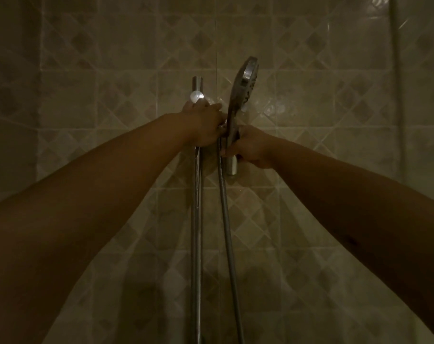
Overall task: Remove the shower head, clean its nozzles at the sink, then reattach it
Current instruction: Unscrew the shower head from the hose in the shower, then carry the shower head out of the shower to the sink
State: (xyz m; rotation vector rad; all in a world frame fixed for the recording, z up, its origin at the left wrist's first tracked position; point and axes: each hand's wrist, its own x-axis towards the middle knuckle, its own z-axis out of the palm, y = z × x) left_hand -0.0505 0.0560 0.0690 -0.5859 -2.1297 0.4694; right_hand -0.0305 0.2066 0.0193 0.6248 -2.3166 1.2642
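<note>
1. Reaching high on the dim, diamond-patterned tiled wall [310, 95], both bare arms are up at the fixture. The left hand [206, 125] is wrapped around the bracket area on the upright chrome slide rail [196, 194], fingers curled closed over it, just under a pale round knob [197, 97].

2. The right hand [248, 147] is clamped around the handle of the grey, round-faced metal shower head [244, 83]. The head stands upright, its nozzle face turned to the right and seen nearly edge-on, just beside the rail and above both hands.

3. The ribbed silver hose [227, 219] hangs from around the handle and drops out of the bottom of the view. A short chrome stub [232, 166] pokes out below the right hand's grip.

4. Whether the head is seated in its holder or already free of it, I cannot tell; the hands hide the joint.

5. Risks from here, as I judge them: the surfaces look wet, so the handle could slip through the grip. Pulling at an angle could twist the bracket on the rail. A dropped head would swing on the hose and knock the tiles. The poor light makes the coupling hard to see.

6. Containers: none in sight, and no sink either.
</note>
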